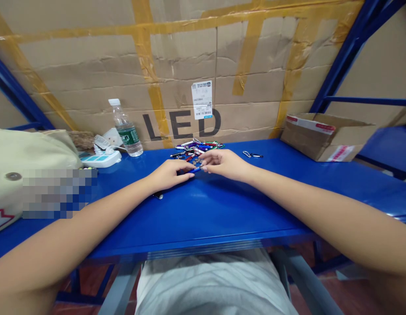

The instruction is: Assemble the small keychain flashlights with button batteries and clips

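Note:
Between my two hands is a small blue metal tube [196, 169], much like a mini flashlight. My left hand [170, 175] is closed on it with thumb and fingers. The fingertips of my right hand [224, 164] pinch at its right end; whatever small part they cover is hidden. Just behind lie small round silvery discs [197, 161], like button cells. Farther back is a heap of coloured metal tubes with carabiner clips [199, 146], in red, blue, purple, green and black. A black tube [159, 196] lies partly hidden below my left wrist.
On the blue table [203, 218], a carabiner with a black tube [252, 154] lies right of the heap. An open cardboard box [324, 135] stands at right. A water bottle [126, 129], a white power strip [100, 158] and a pale bag [32, 153] are at left. Large cardboard [176, 65] rises behind.

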